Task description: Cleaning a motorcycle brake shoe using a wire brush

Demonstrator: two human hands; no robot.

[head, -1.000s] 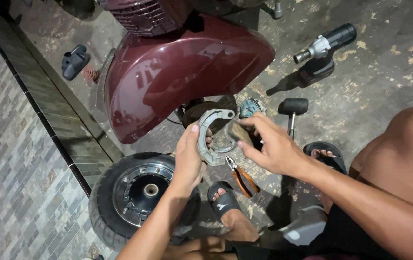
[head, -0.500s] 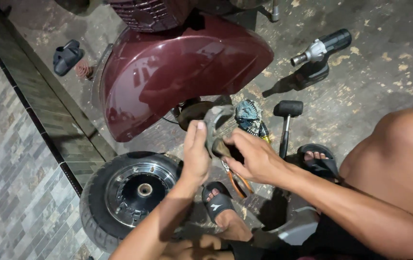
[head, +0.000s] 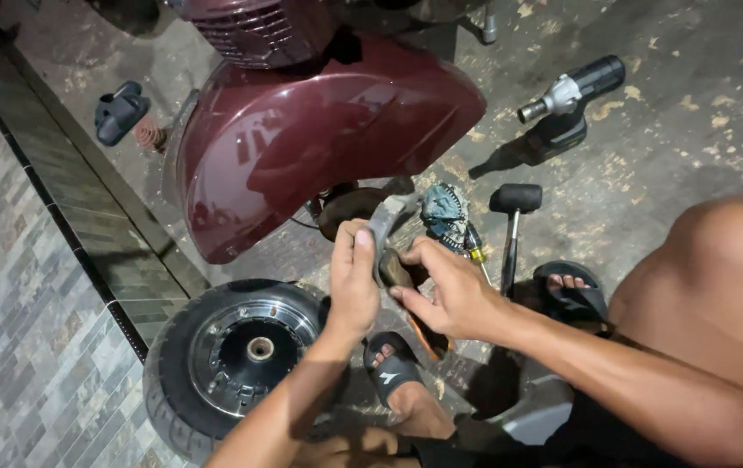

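My left hand (head: pixel 352 282) and my right hand (head: pixel 445 290) hold a curved grey metal brake shoe (head: pixel 384 227) between them, turned almost edge-on, just below the dark red scooter fender (head: pixel 319 143). The left palm presses against the shoe's left side. The right fingers pinch its lower end from the right. Behind the hands, the scooter's rusty brake hub (head: pixel 347 208) shows under the fender.
A removed scooter wheel (head: pixel 237 355) lies flat at lower left. A black rubber mallet (head: pixel 512 227), a crumpled glove (head: pixel 443 212) and orange-handled pliers (head: pixel 430 338) lie on the concrete. A power tool (head: pixel 567 100) sits upper right. My sandalled feet (head: pixel 393 377) rest below. A tiled kerb runs along the left.
The brake shoe has turned from facing me as an open arc to nearly edge-on, and both hands have closed in around it. The view has shifted slightly.
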